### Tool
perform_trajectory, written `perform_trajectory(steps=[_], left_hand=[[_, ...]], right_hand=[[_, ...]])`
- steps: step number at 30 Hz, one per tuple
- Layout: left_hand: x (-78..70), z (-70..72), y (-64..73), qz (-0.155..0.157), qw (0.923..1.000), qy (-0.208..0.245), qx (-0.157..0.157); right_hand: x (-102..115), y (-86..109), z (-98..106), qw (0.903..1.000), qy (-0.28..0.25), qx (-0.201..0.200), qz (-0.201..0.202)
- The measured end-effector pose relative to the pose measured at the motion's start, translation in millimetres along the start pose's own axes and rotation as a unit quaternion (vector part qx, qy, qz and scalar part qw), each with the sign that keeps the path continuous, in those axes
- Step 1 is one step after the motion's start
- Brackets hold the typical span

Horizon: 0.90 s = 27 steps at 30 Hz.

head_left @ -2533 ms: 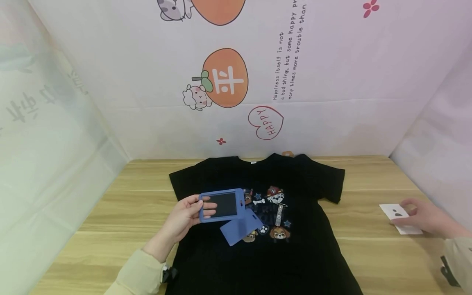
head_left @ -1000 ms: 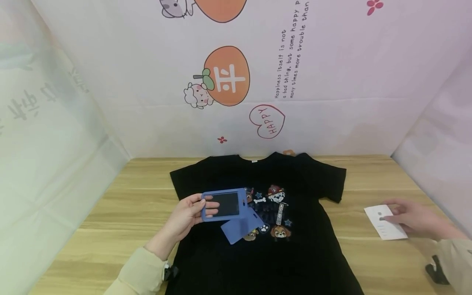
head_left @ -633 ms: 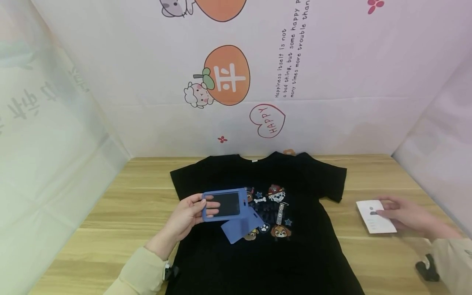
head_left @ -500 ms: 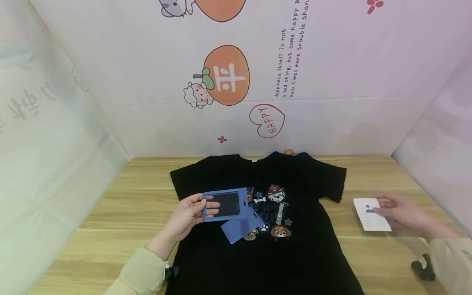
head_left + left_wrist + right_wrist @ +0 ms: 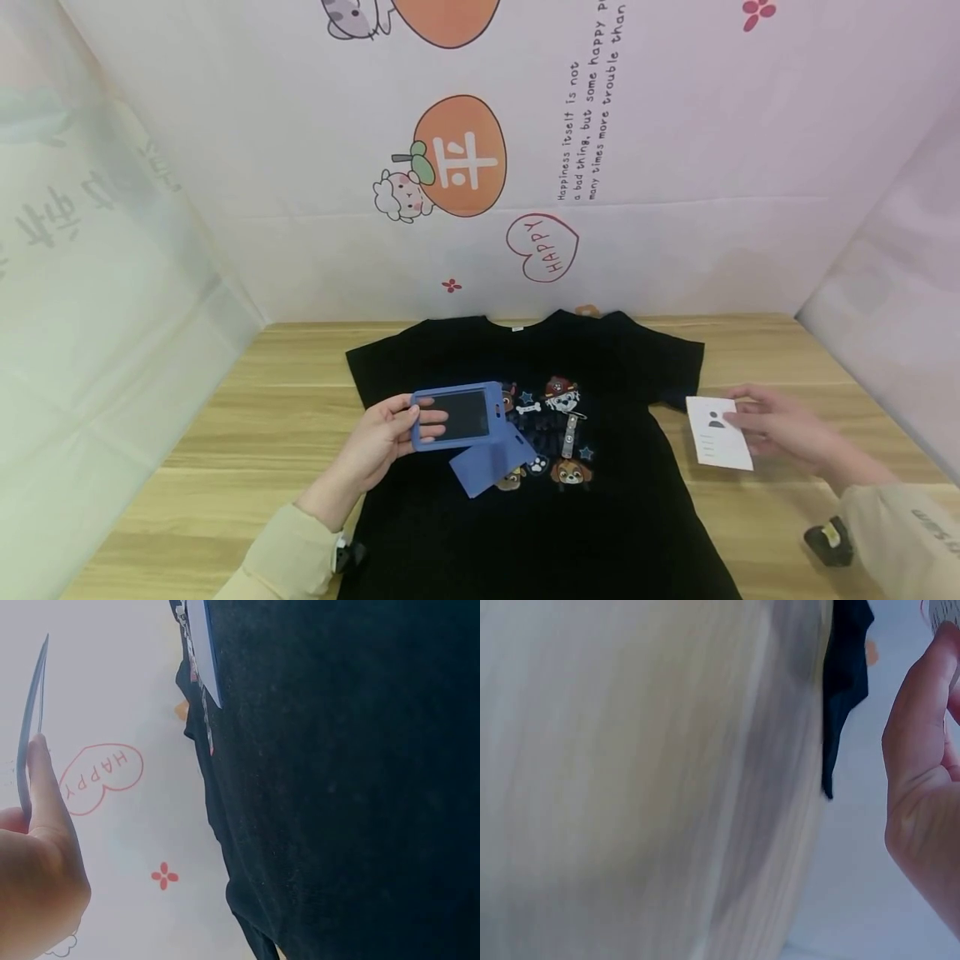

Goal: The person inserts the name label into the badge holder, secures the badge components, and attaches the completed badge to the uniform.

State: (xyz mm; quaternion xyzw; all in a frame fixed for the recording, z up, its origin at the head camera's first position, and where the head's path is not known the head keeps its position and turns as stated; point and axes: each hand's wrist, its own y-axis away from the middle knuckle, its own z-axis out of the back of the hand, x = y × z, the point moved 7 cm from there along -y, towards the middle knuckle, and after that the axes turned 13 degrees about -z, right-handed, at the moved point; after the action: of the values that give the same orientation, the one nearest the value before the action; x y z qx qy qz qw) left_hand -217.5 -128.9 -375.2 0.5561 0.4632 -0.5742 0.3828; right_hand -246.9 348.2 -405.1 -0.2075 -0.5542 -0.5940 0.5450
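Note:
In the head view my left hand [image 5: 375, 442] pinches the left end of a blue badge holder [image 5: 495, 425], its thumb on the frame and fingers showing through the clear window. The holder is held up over the black T-shirt [image 5: 540, 542]. Below it a flat blue slotted panel [image 5: 480, 471] lies on the shirt. At the right, my right hand [image 5: 780, 425] grips a white ID card [image 5: 716, 446] with a person icon and printed lines, thumb on its face. In the left wrist view the badge holder [image 5: 31, 720] appears edge-on above the shirt.
The T-shirt lies spread on a wooden table [image 5: 247, 425], with cartoon dogs [image 5: 570, 473] printed on its chest. A clear strap with a metal clip [image 5: 570, 433] rests on that print. A printed white curtain [image 5: 675, 167] stands behind the table and along both sides.
My right hand has carried the white card leftward from the far right to beside the shirt, turning its face more into view. The left hand and the badge holder stay nearly in place.

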Motion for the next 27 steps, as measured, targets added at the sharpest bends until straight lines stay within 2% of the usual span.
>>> perform_trajectory(steps=[6, 20, 27], left_hand=[[1.8, 0.1, -0.9, 0.0, 1.0, 0.007, -0.002], [3.1, -1.1, -0.3, 0.0, 0.9998, 0.02, -0.003], [4.9, -2.7, -0.1, 0.003, 0.9998, 0.018, -0.004]], right_hand=[[14.4, -0.2, -21.9, 0.9997, 0.013, 0.016, 0.009], [52.9, 2.3, -72.9, 0.994, -0.028, 0.093, 0.051], [63.5, 1.0, -88.5, 0.9948, -0.03, 0.08, 0.055]])
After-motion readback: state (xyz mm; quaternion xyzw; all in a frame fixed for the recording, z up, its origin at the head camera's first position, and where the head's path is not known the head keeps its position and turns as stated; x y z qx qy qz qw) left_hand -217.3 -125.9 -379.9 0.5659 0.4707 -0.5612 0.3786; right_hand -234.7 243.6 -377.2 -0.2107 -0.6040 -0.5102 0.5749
